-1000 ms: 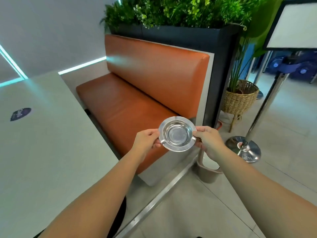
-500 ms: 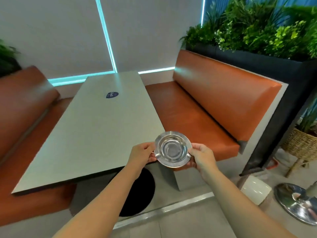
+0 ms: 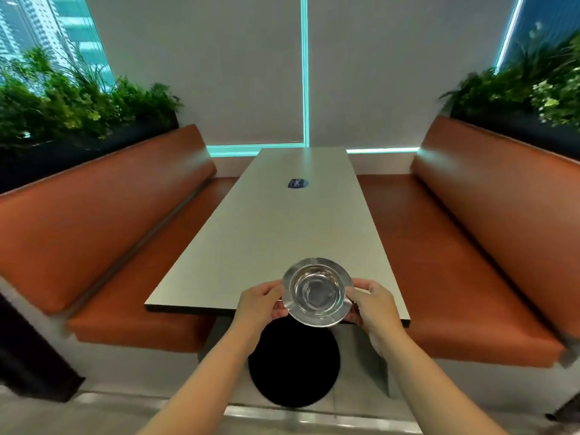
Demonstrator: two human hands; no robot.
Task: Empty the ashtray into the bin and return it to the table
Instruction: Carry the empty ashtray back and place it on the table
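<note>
A round shiny metal ashtray (image 3: pixel 317 291) with nothing in its bowl is held level over the near edge of the grey table (image 3: pixel 276 233). My left hand (image 3: pixel 259 304) grips its left rim and my right hand (image 3: pixel 372 307) grips its right rim. The ashtray sits above the table's front right part, and I cannot tell whether it touches the top. The bin is out of view.
Orange benches flank the table, one on the left (image 3: pixel 103 233) and one on the right (image 3: pixel 464 246). A blue sticker (image 3: pixel 298 184) lies on the far part of the tabletop. The table's round black base (image 3: pixel 293 362) stands on the floor below my hands. Planters with greenery back both benches.
The view has swung left from the bin and the right bench to face the table head-on. Both hands kept hold of the ashtray and carried it over the table's near edge.
</note>
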